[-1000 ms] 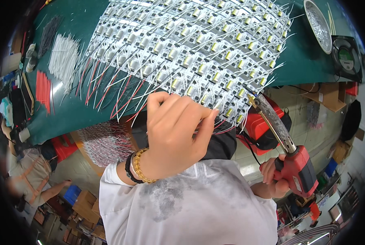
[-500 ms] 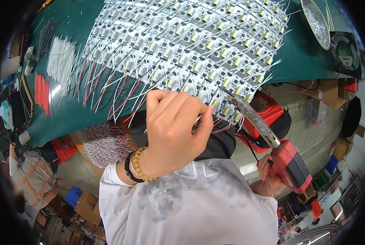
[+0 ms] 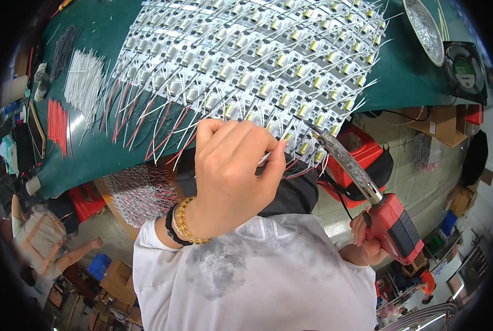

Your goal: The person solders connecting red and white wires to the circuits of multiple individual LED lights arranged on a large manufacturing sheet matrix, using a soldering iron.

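My left hand (image 3: pixel 232 174) is raised over the near edge of a large panel of small circuit boards (image 3: pixel 246 60) with yellow-capped cylinders and red and white lead wires. Its fingers pinch a thin white wire (image 3: pixel 264 159) at the panel's front row. My right hand (image 3: pixel 365 243) grips the red handle of a soldering iron (image 3: pixel 392 223), low on the right. The iron's dark metal barrel (image 3: pixel 343 160) slants up and left, with its tip at the boards just right of my left fingers. A gold bracelet and a black band sit on my left wrist.
The boards lie on a green table (image 3: pixel 97 149). Bundles of cut white wires (image 3: pixel 83 83) and red wires (image 3: pixel 57 124) lie at its left. A metal dish (image 3: pixel 425 27) and a small fan (image 3: pixel 466 71) stand at the far right. Another person sits low on the left (image 3: pixel 42 243).
The soldering iron has swung up and left, its tip now at the front row of boards. My left hand stays in nearly the same place, pinching the wire.
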The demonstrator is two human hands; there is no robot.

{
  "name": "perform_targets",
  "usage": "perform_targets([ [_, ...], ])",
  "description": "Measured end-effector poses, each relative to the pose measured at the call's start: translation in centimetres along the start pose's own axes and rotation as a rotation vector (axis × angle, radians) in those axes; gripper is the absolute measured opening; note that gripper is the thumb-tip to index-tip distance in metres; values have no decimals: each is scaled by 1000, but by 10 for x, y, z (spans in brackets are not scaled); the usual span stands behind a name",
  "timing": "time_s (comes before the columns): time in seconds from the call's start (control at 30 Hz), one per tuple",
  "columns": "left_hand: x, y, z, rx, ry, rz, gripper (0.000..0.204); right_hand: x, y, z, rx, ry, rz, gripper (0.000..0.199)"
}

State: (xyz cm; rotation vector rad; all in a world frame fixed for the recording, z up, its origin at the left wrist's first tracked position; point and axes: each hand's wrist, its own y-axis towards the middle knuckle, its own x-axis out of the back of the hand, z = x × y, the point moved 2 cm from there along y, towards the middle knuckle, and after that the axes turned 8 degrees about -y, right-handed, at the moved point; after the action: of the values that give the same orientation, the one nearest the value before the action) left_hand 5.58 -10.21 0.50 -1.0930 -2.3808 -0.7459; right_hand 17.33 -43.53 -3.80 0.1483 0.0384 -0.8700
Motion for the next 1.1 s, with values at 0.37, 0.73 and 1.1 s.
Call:
perform_targets([
  [0.37, -2, 3, -2, -8, 11, -5, 19, -8, 25, -46, 860, 339, 433, 27],
  [0.73, 55, 6, -22, 102, -91, 105, 13, -49, 47, 29, -109, -143, 305, 82],
  [1.1, -19, -3, -1, -127, -43, 35, 17, -32, 24, 32, -284, -312, 184, 54],
])
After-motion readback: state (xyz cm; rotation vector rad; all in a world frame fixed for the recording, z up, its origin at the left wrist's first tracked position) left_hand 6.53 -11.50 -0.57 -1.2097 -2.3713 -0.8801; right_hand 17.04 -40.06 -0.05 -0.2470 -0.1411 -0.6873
